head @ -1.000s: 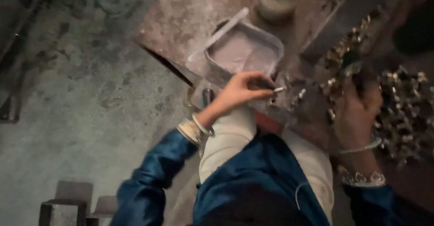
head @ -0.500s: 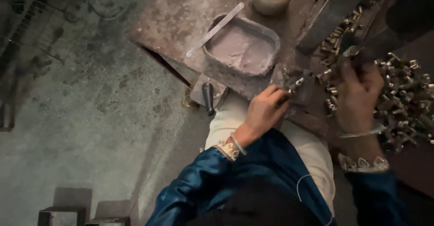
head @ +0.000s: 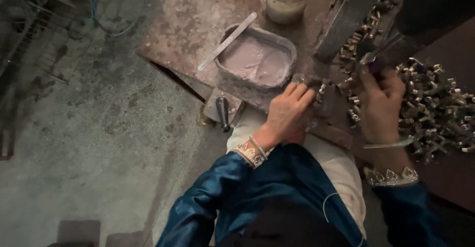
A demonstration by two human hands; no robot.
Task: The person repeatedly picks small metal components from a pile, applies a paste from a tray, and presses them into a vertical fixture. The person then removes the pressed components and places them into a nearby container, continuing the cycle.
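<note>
No packages, labels, signs or screens show here. The nearest to packaging is a round, pale jar (head: pixel 287 0) at the top edge of the rusty work surface (head: pixel 193 24), with no label visible.

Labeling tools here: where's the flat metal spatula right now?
In the head view the flat metal spatula lies slanted across the upper-left rim of the gray paste tray, up and left of the left hand and below-left of the jar.

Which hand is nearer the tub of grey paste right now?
Left. The left hand sits just below the grey paste tub's near right corner; the right hand is farther right, by the pile of small metal pieces.
</note>
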